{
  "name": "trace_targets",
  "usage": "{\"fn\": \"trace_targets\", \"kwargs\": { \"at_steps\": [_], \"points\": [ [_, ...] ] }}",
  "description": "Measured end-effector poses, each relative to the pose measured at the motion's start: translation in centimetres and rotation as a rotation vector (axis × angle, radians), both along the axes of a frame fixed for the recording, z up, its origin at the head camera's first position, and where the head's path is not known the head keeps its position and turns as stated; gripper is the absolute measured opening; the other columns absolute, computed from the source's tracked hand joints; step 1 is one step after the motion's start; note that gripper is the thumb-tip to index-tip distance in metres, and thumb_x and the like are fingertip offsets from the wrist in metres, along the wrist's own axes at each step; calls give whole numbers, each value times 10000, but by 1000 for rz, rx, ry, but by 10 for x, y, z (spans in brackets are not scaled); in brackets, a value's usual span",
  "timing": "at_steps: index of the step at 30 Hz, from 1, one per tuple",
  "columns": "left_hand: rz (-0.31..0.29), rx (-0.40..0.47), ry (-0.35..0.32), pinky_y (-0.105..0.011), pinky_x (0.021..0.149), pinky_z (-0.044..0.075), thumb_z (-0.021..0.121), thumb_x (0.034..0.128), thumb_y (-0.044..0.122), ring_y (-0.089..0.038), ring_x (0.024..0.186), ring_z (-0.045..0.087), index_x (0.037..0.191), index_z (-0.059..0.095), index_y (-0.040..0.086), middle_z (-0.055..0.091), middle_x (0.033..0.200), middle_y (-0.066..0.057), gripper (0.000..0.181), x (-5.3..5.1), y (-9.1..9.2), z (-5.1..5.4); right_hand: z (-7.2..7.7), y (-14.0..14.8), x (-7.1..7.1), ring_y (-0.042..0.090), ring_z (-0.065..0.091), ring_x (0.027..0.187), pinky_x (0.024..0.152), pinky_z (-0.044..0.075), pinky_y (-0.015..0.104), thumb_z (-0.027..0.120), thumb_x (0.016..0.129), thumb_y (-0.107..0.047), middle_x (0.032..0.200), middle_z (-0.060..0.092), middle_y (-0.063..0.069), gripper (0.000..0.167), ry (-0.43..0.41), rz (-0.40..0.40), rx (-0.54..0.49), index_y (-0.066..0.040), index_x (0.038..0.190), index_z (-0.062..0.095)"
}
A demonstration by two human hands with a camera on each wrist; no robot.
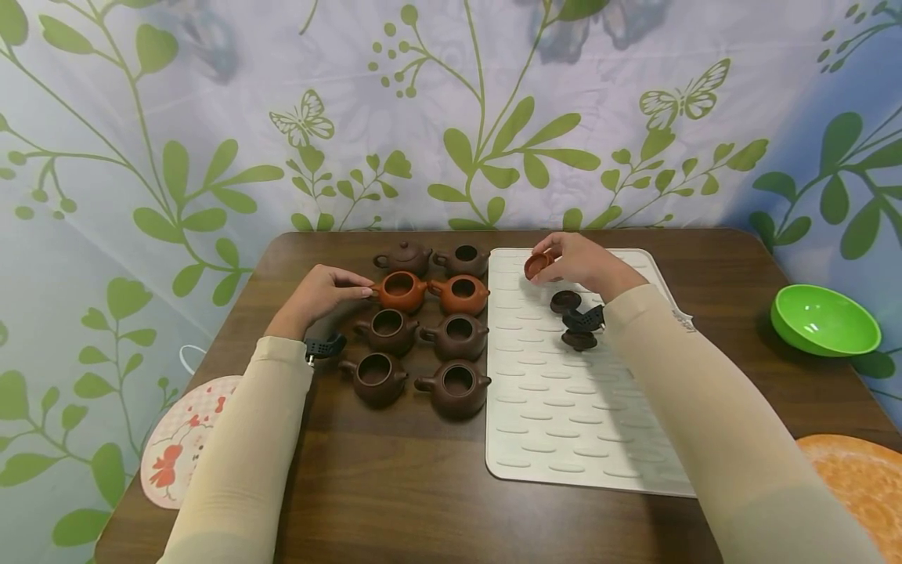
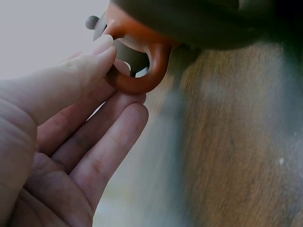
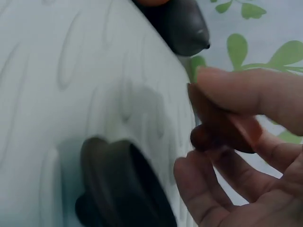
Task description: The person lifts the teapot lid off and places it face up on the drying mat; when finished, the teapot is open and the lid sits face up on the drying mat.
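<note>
My left hand (image 1: 320,296) pinches the handle of an orange-red teapot (image 1: 400,291), which stands lidless on the table. In the left wrist view, the thumb and fingertips meet on the looped handle (image 2: 137,85). Over the white mat (image 1: 535,439), my right hand (image 1: 578,262) holds an orange-red teapot lid (image 1: 538,268) between thumb and fingers. The right wrist view shows this lid (image 3: 222,120) tilted, its round knob towards the fingers. Two dark brown lids, one farther (image 1: 565,301) and one nearer (image 1: 579,339), lie on the mat below that hand.
Beside the held teapot stands another open orange-red teapot (image 1: 463,295). Several dark brown open teapots (image 1: 458,389) stand around them; one at the back left (image 1: 404,257) wears its lid. A green bowl (image 1: 824,319) and an orange round item (image 1: 856,478) are at the right.
</note>
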State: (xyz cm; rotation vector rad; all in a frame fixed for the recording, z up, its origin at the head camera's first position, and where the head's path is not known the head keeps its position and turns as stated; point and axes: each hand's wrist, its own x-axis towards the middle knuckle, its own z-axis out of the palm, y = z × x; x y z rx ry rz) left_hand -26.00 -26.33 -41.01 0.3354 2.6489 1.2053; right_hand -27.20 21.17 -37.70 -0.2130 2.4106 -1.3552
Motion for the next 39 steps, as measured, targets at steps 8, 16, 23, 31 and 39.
{"fn": "trace_targets", "kwargs": {
  "at_steps": [8, 16, 23, 31, 39],
  "points": [
    [-4, -14, 6, -523, 1037, 479, 818, 958, 356, -266, 1156, 649, 1168, 838, 161, 767, 1124, -39, 288, 1, 0, 1, -5, 0, 1, 375, 582, 1070, 922, 483, 451, 859, 854, 25, 1252, 614, 273, 530, 31, 44, 174, 28, 1313, 596],
    [-4, -26, 13, -526, 1029, 480, 818, 956, 365, -271, 1165, 642, 1173, 838, 167, 761, 1141, -44, 295, 2, 0, 2, -6, 0, 0, 394, 564, 1129, 985, 459, 494, 847, 870, 13, 1369, 562, 317, 562, 13, 57, 214, 19, 1369, 587],
    [-4, -19, 15, -531, 1035, 476, 822, 954, 361, -279, 1175, 639, 1175, 838, 167, 759, 1149, -47, 295, 2, 0, 1, -3, 0, -1, 384, 566, 1129, 1003, 449, 494, 857, 867, -23, 1375, 551, 310, 618, -1, 74, 237, 15, 1414, 572],
    [-8, -8, 16, -521, 1017, 491, 821, 955, 357, -265, 1143, 647, 1169, 837, 164, 759, 1132, -42, 289, -1, 0, 0, 11, -3, -2, 439, 537, 1257, 1079, 405, 588, 807, 934, -120, 1428, 528, 296, 608, -3, 94, 287, 12, 1467, 547],
    [-10, -12, 27, -515, 1003, 500, 827, 950, 353, -263, 1123, 653, 1157, 840, 162, 763, 1114, -40, 282, -1, 0, 0, 15, -6, -2, 453, 496, 1326, 1097, 384, 613, 737, 1006, -218, 1456, 528, 273, 537, 2, 85, 310, -18, 1471, 556]
  ]
}}
